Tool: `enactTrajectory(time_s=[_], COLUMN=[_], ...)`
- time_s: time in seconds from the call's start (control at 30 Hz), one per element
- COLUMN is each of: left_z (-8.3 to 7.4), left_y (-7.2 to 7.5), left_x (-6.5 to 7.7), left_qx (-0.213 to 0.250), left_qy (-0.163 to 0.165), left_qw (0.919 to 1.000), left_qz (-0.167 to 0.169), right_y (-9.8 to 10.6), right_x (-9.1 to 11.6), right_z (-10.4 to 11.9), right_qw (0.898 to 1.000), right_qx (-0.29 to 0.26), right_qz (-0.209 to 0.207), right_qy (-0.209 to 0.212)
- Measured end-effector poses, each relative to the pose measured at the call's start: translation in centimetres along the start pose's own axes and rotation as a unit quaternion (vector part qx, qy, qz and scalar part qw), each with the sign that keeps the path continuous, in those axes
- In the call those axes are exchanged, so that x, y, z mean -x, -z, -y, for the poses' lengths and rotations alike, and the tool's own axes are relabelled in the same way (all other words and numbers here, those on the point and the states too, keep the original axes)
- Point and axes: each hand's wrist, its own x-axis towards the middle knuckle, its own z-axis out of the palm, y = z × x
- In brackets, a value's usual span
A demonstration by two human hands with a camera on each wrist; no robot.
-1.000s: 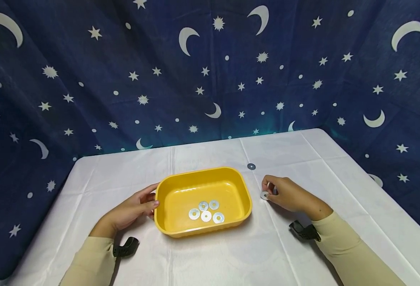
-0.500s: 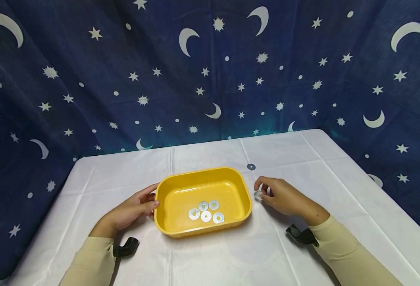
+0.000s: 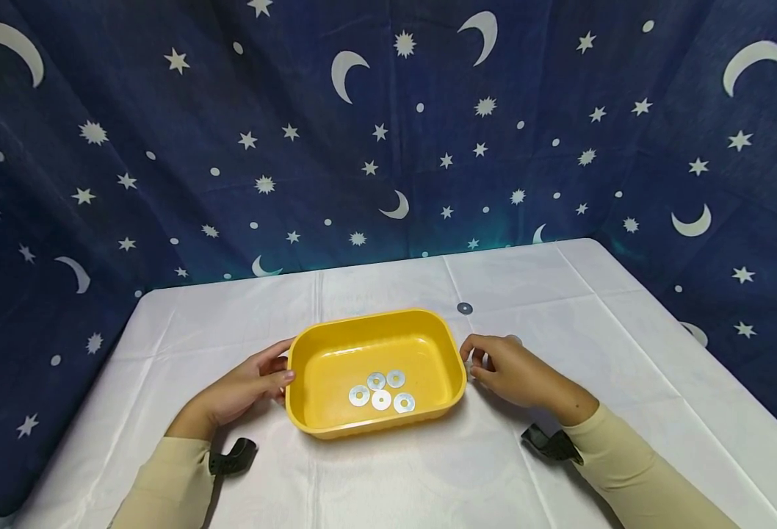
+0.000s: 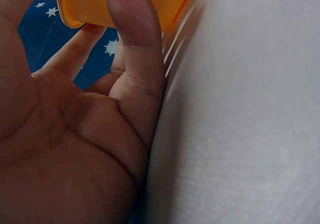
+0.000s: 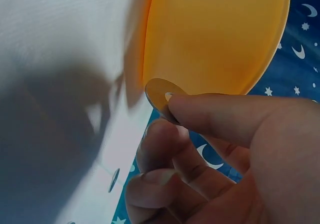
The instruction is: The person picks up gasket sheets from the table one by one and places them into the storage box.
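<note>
My right hand (image 3: 517, 371) pinches a flat metal washer (image 5: 158, 92) between thumb and fingers, just outside the right end of a yellow plastic tray (image 3: 355, 338). In the head view this washer is mostly covered by the fingers; the right wrist view shows it in front of the tray's wall. At the tray's left end, my left hand (image 3: 243, 389) holds the side, its thumb by the rim and other fingers round the outside. Several silver washers (image 3: 381, 400) lie flat in the tray, toward its near right part.
A dark washer (image 3: 464, 308) lies on the white tablecloth (image 3: 388, 477) beyond the tray's right corner. Another washer (image 3: 514, 339) shows partly behind my right hand. A blue curtain (image 3: 309, 162) with moons and stars hangs at the back and sides.
My right hand has moved left with the pinched washer, right up beside the tray. A washer behind that hand has come partly into sight. The left hand and tray stay put.
</note>
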Motion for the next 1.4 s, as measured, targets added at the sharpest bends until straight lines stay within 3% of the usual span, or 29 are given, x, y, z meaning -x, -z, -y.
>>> enactTrajectory(time_s=[0.77,1.1,1.4], left_z=[-0.1,0.1,0.2], left_y=[0.1,0.1,0.1], left_x=[0.1,0.0,0.0], left_qx=[0.000,0.001,0.003], left_qy=[-0.009,-0.010,-0.014], left_qw=[0.9999,0.9999,0.9999], left_qz=[0.005,0.005,0.006], right_y=[-1.0,-0.1,0.7], right_x=[-0.2,0.1,0.3], right_z=[0.3,0.6,1.4], right_qw=[1.000,1.000,1.000], right_qx=[0.014,-0.005,-0.007], right_qz=[0.006,0.006,-0.014], right_qy=[0.011,-0.015,-0.013])
